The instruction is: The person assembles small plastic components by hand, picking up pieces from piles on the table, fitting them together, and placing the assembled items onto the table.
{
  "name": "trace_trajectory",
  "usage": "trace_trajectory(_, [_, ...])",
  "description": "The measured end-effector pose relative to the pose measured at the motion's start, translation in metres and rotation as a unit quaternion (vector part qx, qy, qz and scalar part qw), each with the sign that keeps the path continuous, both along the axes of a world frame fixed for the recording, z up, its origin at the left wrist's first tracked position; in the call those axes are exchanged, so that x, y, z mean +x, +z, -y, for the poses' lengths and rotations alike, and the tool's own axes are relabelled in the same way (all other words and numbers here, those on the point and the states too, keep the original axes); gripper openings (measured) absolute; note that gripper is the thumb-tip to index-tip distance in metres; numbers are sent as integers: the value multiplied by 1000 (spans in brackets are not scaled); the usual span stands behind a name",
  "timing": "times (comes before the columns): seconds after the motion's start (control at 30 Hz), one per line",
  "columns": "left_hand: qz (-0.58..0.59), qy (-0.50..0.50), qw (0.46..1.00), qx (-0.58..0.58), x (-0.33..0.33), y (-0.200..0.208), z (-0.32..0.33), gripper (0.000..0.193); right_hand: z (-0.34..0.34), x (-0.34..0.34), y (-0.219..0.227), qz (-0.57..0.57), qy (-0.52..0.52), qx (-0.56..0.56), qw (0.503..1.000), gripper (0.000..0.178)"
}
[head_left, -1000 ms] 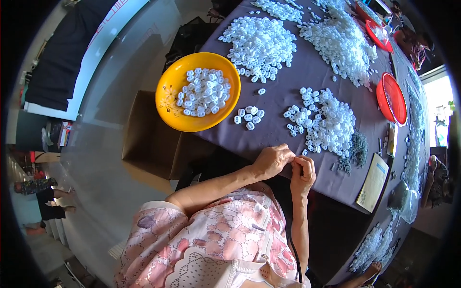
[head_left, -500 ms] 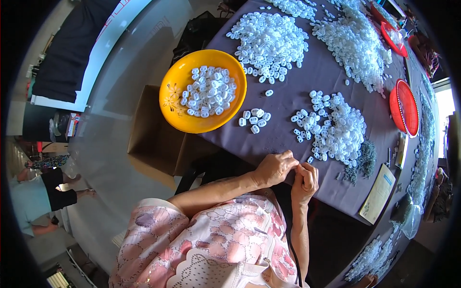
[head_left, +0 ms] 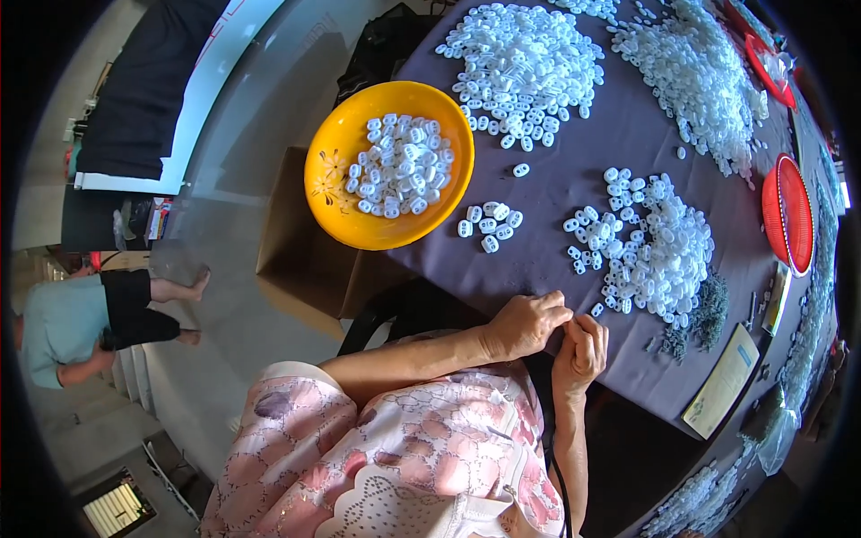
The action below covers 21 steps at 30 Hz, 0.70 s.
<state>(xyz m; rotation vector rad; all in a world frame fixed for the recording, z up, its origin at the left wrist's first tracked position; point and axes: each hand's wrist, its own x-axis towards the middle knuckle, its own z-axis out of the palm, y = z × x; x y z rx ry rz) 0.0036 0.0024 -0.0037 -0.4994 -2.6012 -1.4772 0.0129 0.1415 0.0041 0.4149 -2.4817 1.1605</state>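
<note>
At the table's near edge, my left hand [head_left: 529, 325] and my right hand [head_left: 581, 355] meet fingertip to fingertip. Both are closed in a pinch, and whatever lies between the fingers is too small and covered to make out. Just beyond them is a heap of white oval plastic pieces with two holes [head_left: 668, 247], one stray piece lying close to the right fingertips. Right of that heap sits a small tangle of dark grey-green parts [head_left: 713, 309]. A small group of white two-hole pieces with dark marks [head_left: 489, 222] lies farther left.
A yellow bowl [head_left: 327, 202] of white pieces stands at the table's left edge, above an open cardboard box [head_left: 291, 273]. Larger white heaps [head_left: 529, 67] cover the far side. To the right are a red basket [head_left: 789, 215] and a yellowish card [head_left: 722, 381]. Another person [head_left: 67, 327] is at far left.
The view has shifted, so the table and its things sit a little more to the right. My hands remain pinched together. The person at far left has changed stance.
</note>
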Motion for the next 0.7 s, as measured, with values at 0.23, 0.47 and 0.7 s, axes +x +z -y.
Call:
trace_trajectory(0.23, [9,-3,1000,4,0,5,1,7,-1,1,-2,-22,10,5,1000,19])
trace_trajectory(0.47, [59,-1,992,112,-8,6,5,8,2,2,7,50,-15,-80,995,13])
trace_trajectory(0.7, [323,-22,909,262,-1,28,22,13,8,9,12,210,-19,-283,936,8])
